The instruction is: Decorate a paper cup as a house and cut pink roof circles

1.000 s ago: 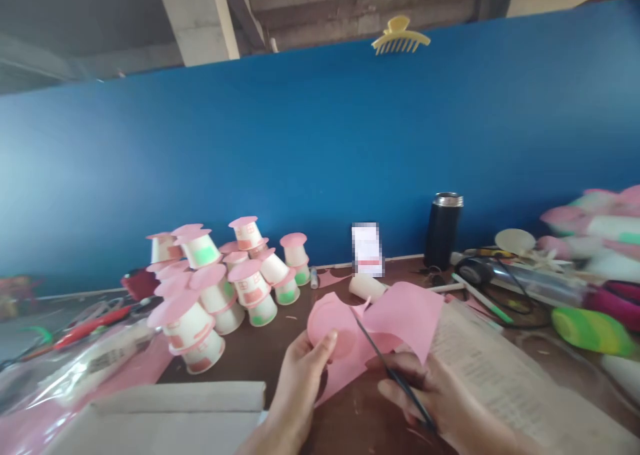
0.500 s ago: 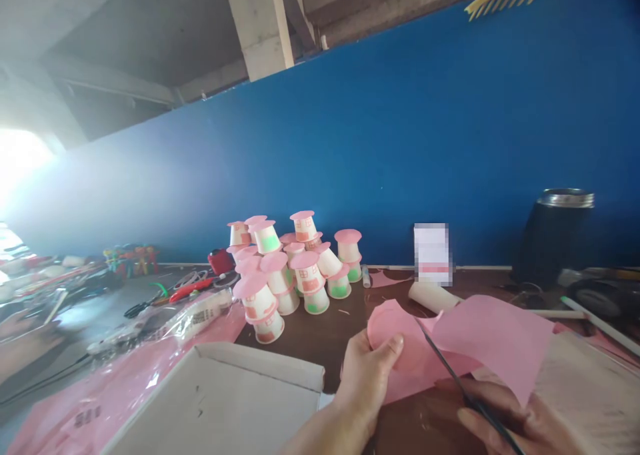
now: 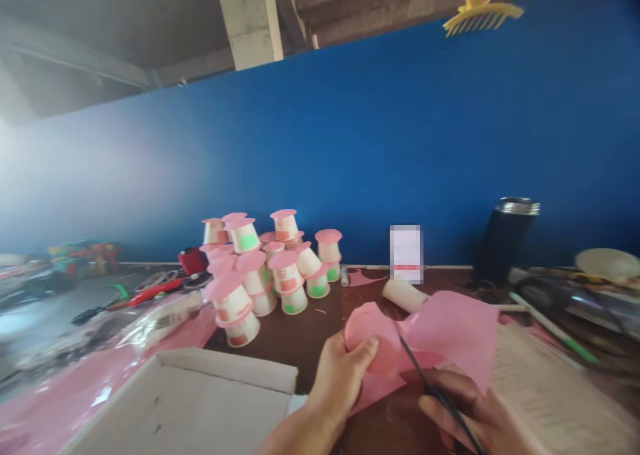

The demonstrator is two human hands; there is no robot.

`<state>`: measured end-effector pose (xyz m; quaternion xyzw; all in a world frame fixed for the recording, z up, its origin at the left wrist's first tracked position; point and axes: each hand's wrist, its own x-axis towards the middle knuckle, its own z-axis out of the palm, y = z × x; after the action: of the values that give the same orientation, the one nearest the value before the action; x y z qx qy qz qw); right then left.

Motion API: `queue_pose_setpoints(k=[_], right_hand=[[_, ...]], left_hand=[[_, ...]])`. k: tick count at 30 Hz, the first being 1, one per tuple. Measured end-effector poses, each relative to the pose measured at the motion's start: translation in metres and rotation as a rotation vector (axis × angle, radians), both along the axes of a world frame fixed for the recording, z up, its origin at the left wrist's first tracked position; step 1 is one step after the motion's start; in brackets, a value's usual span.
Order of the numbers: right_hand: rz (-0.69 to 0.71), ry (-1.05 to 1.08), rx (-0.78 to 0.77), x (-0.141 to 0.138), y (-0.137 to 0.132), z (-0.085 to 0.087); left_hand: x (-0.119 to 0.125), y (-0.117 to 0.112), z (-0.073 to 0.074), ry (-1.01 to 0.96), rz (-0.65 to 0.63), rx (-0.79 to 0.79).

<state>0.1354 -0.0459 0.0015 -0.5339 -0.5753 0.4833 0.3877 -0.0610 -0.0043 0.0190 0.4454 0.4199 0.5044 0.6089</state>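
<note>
My left hand [image 3: 337, 378] pinches a pink sheet of paper [image 3: 453, 325] at its left part, thumb on top. Under the thumb a rounded, doubled-looking area [image 3: 364, 332] shows on the sheet. In my right hand [image 3: 475, 402] are dark scissors [image 3: 414, 360], seen nearly edge-on, their blades reaching up to the paper beside the rounded part. Some fingers of this hand are hidden behind the paper and scissors. Behind my left hand stand several stacked paper cups [image 3: 286, 274] with pink round tops and painted red or green patches.
An open white box [image 3: 225, 402] lies at the front left, beside pink plastic packaging [image 3: 75, 382]. Ahead are a white roll [image 3: 404, 296] and a blurred-out card [image 3: 406, 252]. A black flask [image 3: 507, 242] stands right, with a printed sheet [image 3: 545, 375] nearer. A blue partition [image 3: 320, 148] closes the back.
The view has turned right, so everything sits further left in the picture. Both hands keep their hold on the paper and scissors, with little visible change between them.
</note>
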Motion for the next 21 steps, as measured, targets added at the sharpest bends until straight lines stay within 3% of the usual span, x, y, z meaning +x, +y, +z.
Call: queue_pose_setpoints(k=[12, 21], right_hand=[[0.072, 0.112, -0.147, -0.005, -0.004, 0.027], [0.079, 0.065, -0.13, -0.003, -0.004, 0.024]], left_hand=[[-0.001, 0.0, -0.001, -0.028, -0.054, -0.011], [0.002, -0.003, 0.006, 0.022, 0.014, -0.012]])
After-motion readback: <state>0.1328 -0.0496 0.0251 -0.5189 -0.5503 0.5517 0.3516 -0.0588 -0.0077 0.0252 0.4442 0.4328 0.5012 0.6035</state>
